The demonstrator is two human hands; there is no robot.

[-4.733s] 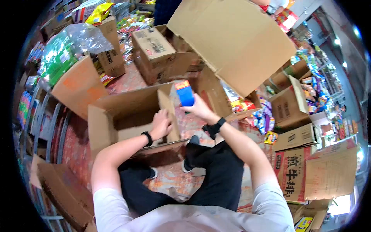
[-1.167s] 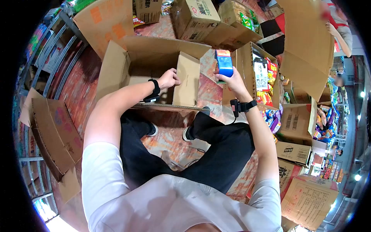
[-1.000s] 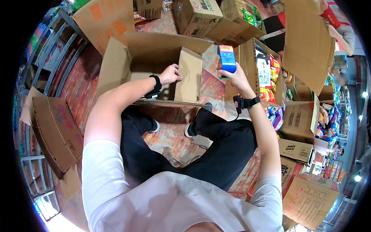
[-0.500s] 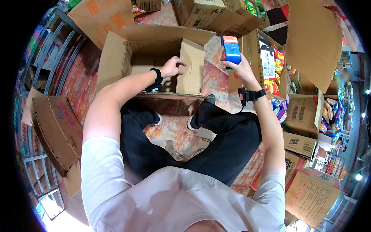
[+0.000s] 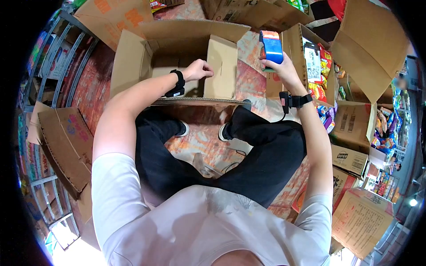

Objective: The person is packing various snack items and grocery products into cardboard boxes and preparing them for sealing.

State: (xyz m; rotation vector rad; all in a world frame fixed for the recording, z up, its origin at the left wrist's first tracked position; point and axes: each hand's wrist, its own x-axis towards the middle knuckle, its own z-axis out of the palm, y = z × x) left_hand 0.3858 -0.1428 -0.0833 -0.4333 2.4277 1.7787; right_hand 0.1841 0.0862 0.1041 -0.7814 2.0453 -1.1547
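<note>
My left hand [image 5: 198,70] is over an open cardboard box [image 5: 177,44], beside its upright right flap [image 5: 222,66]. The fingers are curled together in a pinch; whatever they hold, if anything, is too small to make out. To the right of that box, my right hand [image 5: 284,68] grips a glossy blue item with an orange and white top [image 5: 272,49]. My thumb lies across its lower end. The exact kind of this item does not show. Both wrists wear black straps with small devices.
An open carton with red and yellow snack bags [image 5: 317,91] stands at the right, its tall flap [image 5: 372,48] raised. Closed cartons [image 5: 361,221] are stacked at lower right. A brown carton [image 5: 66,146] and metal racks [image 5: 55,62] are on the left. My legs fold before the box.
The blue item and my right hand have shifted slightly right and up in view. My left hand's fingers are drawn closer together. The whole view has tilted a little.
</note>
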